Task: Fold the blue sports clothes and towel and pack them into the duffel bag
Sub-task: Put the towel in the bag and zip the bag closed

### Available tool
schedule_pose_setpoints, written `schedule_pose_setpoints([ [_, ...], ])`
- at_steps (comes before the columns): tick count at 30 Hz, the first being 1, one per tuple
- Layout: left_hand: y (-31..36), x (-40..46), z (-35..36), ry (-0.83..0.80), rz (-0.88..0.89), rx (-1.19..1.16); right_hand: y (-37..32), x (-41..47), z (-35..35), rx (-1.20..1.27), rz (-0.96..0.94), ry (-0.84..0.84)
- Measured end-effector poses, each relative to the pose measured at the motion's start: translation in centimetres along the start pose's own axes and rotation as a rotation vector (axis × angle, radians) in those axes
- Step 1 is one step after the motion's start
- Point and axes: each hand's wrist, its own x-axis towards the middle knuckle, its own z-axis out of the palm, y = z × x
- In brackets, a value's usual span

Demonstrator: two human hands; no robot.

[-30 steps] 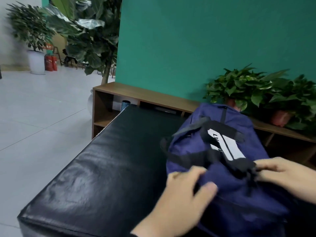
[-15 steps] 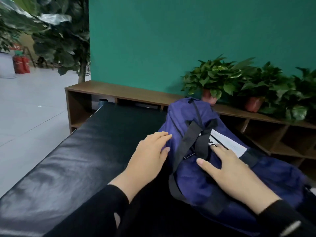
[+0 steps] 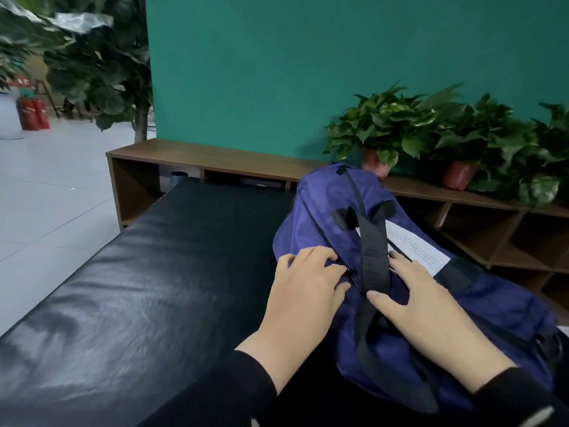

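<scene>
A dark blue duffel bag (image 3: 326,204) with black straps (image 3: 374,254) and a white paper label (image 3: 415,246) lies on the right side of a black padded bench (image 3: 154,272). My left hand (image 3: 304,291) sits on the bag's left side, its fingers curled and its thumb pinching at the zipper (image 3: 354,275) that runs along the top. My right hand (image 3: 421,306) rests flat on the bag just right of the strap, fingers straight. The zipper looks closed beyond my hands. No blue clothes or towel show in this view.
A low wooden shelf unit (image 3: 215,158) runs along the green wall behind the bench, with potted plants (image 3: 388,124) on its right part. A tall leafy plant (image 3: 92,72) and red fire extinguishers (image 3: 32,114) stand on the tiled floor at the left.
My left hand moved from beside the bag onto it and curled its fingers at the zipper. My right hand stayed flat on the bag. The view swung right, then steadied.
</scene>
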Motion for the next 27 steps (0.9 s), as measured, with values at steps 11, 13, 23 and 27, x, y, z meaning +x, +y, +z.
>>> schedule_pose_setpoints([
  [11, 2.6, 0.9, 0.4, 0.029, -0.123, 0.137, 0.0, -0.5, 0.1, 0.061, -0.089, 0.030],
  [13, 1.8, 1.2, 0.6, 0.073, -0.099, 0.185, -0.3, -0.6, 0.0, 0.084, -0.095, 0.034],
  [23, -1.6, 1.4, -2.3, 0.041, -0.136, -0.030, 1.9, 0.9, 0.0, 0.139, -0.182, 0.006],
  [27, 2.7, 0.4, -1.1, -0.022, 0.099, 0.140, 3.0, 1.3, -0.5, 0.138, -0.211, -0.014],
])
